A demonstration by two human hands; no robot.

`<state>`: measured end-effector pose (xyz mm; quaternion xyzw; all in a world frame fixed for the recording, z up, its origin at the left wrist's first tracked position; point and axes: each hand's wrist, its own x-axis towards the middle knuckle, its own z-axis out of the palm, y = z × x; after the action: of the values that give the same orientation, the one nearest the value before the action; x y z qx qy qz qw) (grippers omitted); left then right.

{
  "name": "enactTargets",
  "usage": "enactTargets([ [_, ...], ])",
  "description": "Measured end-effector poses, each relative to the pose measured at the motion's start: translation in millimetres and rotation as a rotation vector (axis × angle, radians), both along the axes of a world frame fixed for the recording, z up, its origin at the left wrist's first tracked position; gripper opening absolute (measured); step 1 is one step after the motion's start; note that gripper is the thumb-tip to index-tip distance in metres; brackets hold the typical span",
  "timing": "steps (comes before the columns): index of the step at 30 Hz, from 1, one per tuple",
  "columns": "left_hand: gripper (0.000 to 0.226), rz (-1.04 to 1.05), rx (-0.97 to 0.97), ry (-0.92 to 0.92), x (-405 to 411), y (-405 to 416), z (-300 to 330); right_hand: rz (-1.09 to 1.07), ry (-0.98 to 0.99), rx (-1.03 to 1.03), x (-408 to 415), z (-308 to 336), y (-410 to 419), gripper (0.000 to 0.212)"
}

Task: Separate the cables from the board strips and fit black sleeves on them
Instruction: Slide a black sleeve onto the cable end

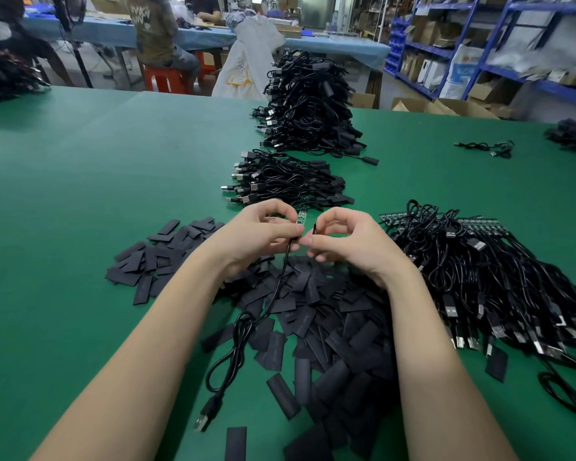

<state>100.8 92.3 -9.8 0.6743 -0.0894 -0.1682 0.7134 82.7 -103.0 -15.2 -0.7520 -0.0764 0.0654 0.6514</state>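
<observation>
**Both hands meeting over the sleeve pile**

The left hand (263,232) is pinching a small board (301,217) at the end of a cable (246,322), fingers and thumb curled round it just above the counter (80,194). The board is sticking up past the fingertips, and the cable is hanging down from the hand, looping across the pile and ending in a USB plug (207,414) lying on the green surface near the left forearm.

The right hand (350,242) is pinching a black sleeve (314,228), seen edge-on, between thumb and forefinger, just beside the board (whether the sleeve is already touching the board is hard to tell). The two hands are almost touching at the fingertips.

Under and in front of both hands, loose sleeves (330,327) are lying in a wide flat heap, spreading out to the left as well. To the right, a thick bundle of cables on board strips (479,277) is lying with the plugs fanned toward the near edge.

Beyond the hands, a low stack of cables (286,181) is sitting in the middle of the counter, and behind it a much taller stack (310,104) is rising. A single cable (486,148) is lying apart at the far right.

In the background, a person on a red stool (167,78) is sitting at a blue table, and blue shelves (479,44) are holding boxes along the right wall.
</observation>
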Motion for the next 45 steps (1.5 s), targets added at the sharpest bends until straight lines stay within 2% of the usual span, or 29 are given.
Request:
enactTargets([
  [7, 0.014, -0.010, -0.055, 0.049, -3.2, -2.1, 1.8, -0.176, -0.029, 0.240, 0.6, 5.7, 4.3, 0.026],
  [10, 0.014, -0.029, -0.100, 0.082, -3.8, -3.8, 3.2, -0.184, -0.010, 0.360, 0.5, 7.1, 4.5, 0.028],
  [14, 0.014, -0.048, -0.117, 0.102, -3.0, -4.0, 3.4, -0.148, -0.001, 0.407, -1.1, 8.1, 5.1, 0.032],
  [20, 0.012, -0.064, -0.151, 0.124, -1.7, -3.1, 2.6, -0.226, 0.047, 0.515, -1.3, 9.8, 3.2, 0.021],
  [22, 0.011, -0.095, -0.144, 0.117, -1.7, -3.2, 2.2, -0.233, 0.050, 0.551, -1.7, 10.0, 3.7, 0.024],
  [24, 0.013, -0.113, -0.149, 0.121, -1.6, -3.3, 1.8, -0.241, 0.051, 0.560, -1.6, 9.6, 4.1, 0.022],
  [27, 0.022, -0.127, -0.164, 0.127, -1.2, -3.3, 1.9, -0.243, 0.049, 0.551, -1.7, 9.4, 4.7, 0.008],
  [32, 0.028, -0.132, -0.165, 0.128, -1.2, -1.7, 2.1, -0.212, 0.036, 0.521, -2.9, 11.2, 3.3, 0.020],
  [37, 0.030, -0.182, -0.159, 0.129, -3.1, 0.8, 4.8, -0.089, 0.122, 0.530, -4.9, 11.5, -2.2, 0.011],
  [41, 0.034, -0.199, -0.158, 0.143, -2.9, 3.2, 7.5, -0.009, 0.208, 0.567, -6.9, 11.6, -8.4, 0.012],
  [45, 0.032, -0.212, -0.155, 0.170, -3.9, 1.7, 7.9, 0.053, 0.227, 0.509, -8.4, 10.2, -8.8, 0.014],
])
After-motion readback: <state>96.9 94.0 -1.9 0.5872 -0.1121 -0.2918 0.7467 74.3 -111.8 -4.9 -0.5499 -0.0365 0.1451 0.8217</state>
